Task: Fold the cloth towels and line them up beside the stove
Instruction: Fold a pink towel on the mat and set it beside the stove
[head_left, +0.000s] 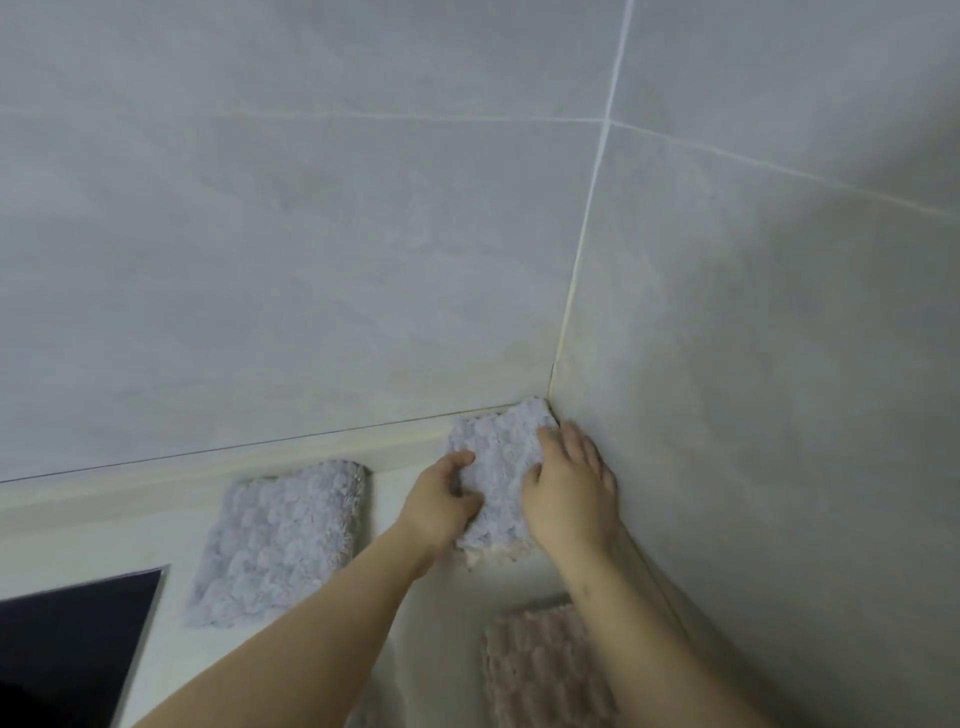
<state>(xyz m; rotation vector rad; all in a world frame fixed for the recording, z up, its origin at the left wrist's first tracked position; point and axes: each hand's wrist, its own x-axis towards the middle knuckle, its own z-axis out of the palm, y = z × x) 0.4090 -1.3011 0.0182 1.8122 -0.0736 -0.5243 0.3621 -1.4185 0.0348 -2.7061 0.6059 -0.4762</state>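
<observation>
A folded pale lilac towel (498, 457) lies in the far corner of the counter, against both walls. My left hand (441, 501) grips its left edge with curled fingers. My right hand (569, 491) presses flat on its right side, next to the side wall. A second folded lilac towel (280, 540) lies flat to the left, between the corner towel and the black stove top (72, 644). A pinkish-beige towel (540, 670) lies nearer to me, partly hidden under my right forearm.
Grey tiled walls (363, 234) meet in a corner just behind the towel. The pale counter (426, 623) runs along the back wall, with a raised lip at the wall joint.
</observation>
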